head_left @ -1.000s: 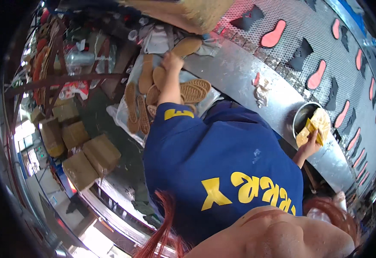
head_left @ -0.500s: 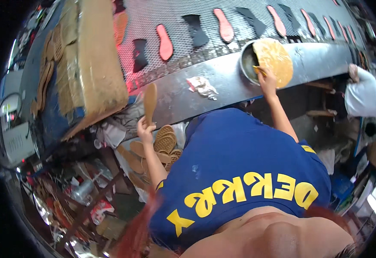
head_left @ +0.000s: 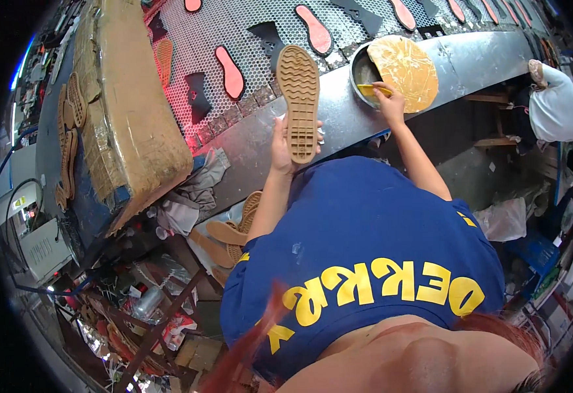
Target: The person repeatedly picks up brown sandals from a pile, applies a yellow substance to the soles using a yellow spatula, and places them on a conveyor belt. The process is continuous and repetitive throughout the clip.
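My left hand [head_left: 281, 147] is closed round the heel part of a tan shoe sole [head_left: 297, 98], which stands upright with its ridged tread facing me. The fingertips show along the sole's right edge; the rest are hidden behind it. My right hand [head_left: 389, 103] pinches a small yellow brush [head_left: 367, 90] over the open side of a round metal pot [head_left: 354, 73]. What the brush's tip touches is too small to make out. A wrinkled yellowish cover [head_left: 407, 72] lies over the pot's right side.
Beyond the metal ledge [head_left: 470, 62], a mesh conveyor [head_left: 250, 19] carries pink insoles [head_left: 229, 72] and black cut pieces [head_left: 198, 98]. A taped cardboard box [head_left: 142, 111] stands at left. More tan soles [head_left: 226, 232] lie beside my left arm. Another person [head_left: 555, 108] sits at far right.
My left hand has raised the sole and moved it right, turning its tread toward me. My right hand keeps the brush at the pot, now tilted flatter. The view has shifted slightly.
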{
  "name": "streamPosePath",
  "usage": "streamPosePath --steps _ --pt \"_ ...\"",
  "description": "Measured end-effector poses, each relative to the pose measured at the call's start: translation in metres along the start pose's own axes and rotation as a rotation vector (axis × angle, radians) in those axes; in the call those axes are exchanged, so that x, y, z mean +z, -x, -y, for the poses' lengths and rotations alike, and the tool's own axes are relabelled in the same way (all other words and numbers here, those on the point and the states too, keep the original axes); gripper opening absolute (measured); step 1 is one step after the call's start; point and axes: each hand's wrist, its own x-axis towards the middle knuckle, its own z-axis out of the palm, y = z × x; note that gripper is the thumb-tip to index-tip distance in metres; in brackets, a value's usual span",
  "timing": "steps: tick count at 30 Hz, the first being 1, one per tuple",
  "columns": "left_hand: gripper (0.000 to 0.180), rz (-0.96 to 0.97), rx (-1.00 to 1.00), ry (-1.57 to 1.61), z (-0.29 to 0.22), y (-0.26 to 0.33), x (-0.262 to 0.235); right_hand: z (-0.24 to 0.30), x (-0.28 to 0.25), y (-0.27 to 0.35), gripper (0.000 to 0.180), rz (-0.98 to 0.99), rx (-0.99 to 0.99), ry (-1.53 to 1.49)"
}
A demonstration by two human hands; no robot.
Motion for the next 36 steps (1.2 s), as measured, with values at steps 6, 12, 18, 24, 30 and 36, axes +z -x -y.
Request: streamPosePath --steps 6,12,18,24,30,36 --pt "0.074 0.111 -0.025 0.078 -0.004 0.002 0.018 0.052 -0.009 -0.022 0.022 0.035 0.482 -0.935" --pt "0.075 0.129 -0.072 0.081 -0.01 0.009 0.029 0.2 0.015 0.007 0.015 0.178 -0.037 -0.855" --pt "0.076 0.181 -0.108 0.076 -0.014 0.015 0.041 0.222 0.03 0.016 0.022 0.045 -0.758 0.048" --pt "0.08 0.211 -0.112 0.064 -0.018 0.022 0.047 0.221 0.035 0.019 0.023 0.041 -0.77 0.081" --pt "0.084 0.214 -0.096 0.016 -0.023 0.022 0.045 0.225 0.031 0.022 0.023 0.199 -0.772 0.021" --pt "0.087 0.195 -0.138 0.069 -0.034 0.02 0.047 0.228 0.018 0.025 0.024 0.463 -0.719 -0.041"
